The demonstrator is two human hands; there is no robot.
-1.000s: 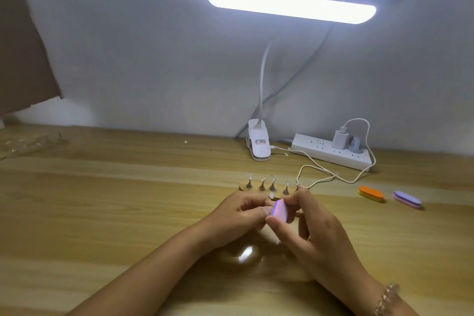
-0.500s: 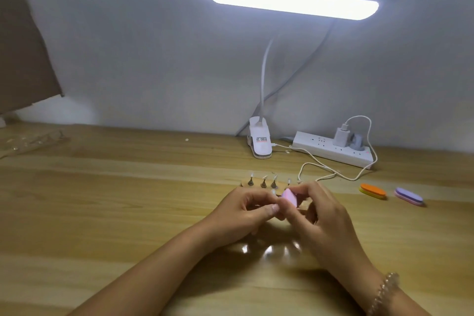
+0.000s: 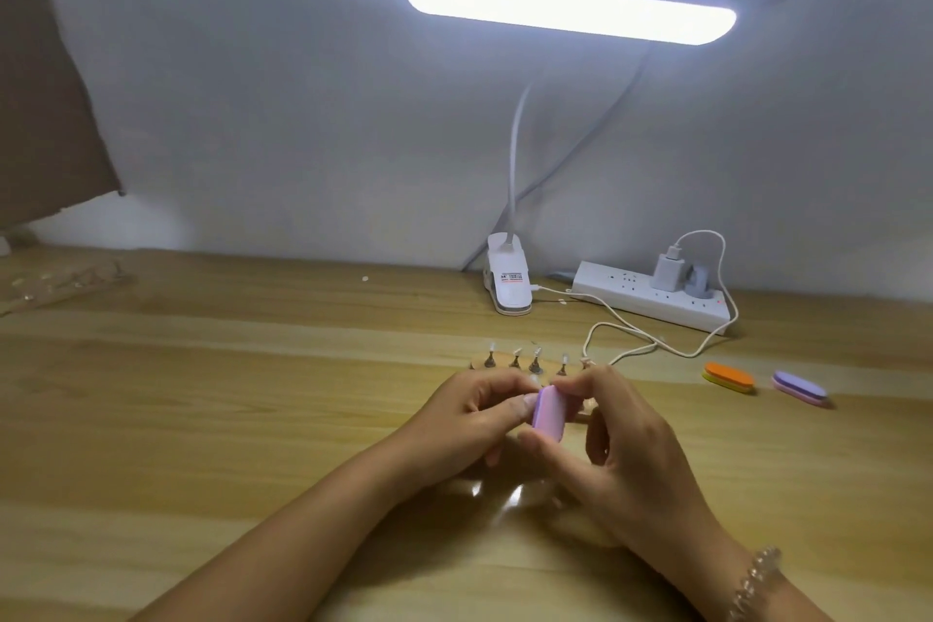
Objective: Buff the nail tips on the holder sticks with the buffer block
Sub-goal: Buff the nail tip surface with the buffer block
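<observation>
My right hand (image 3: pixel 621 439) pinches a small pink and purple buffer block (image 3: pixel 549 413) between thumb and fingertips, standing it almost upright. My left hand (image 3: pixel 469 419) is curled right beside it, thumb touching the block's left face; its fingers are closed as on a holder stick, which is hidden behind the block. Just beyond both hands, a wooden base (image 3: pixel 479 362) carries a row of several holder sticks (image 3: pixel 535 361) with pale nail tips on top.
A clip lamp base (image 3: pixel 509 285) and a white power strip (image 3: pixel 651 301) with a looping cable (image 3: pixel 631 333) sit at the back. An orange buffer (image 3: pixel 729 377) and a purple buffer (image 3: pixel 800 386) lie to the right. Brown cardboard (image 3: pixel 45 116) leans at far left.
The buffer block has shifted against my left fingertips, tilting from flat-angled to nearly upright, while both hands stayed in front of the stick row.
</observation>
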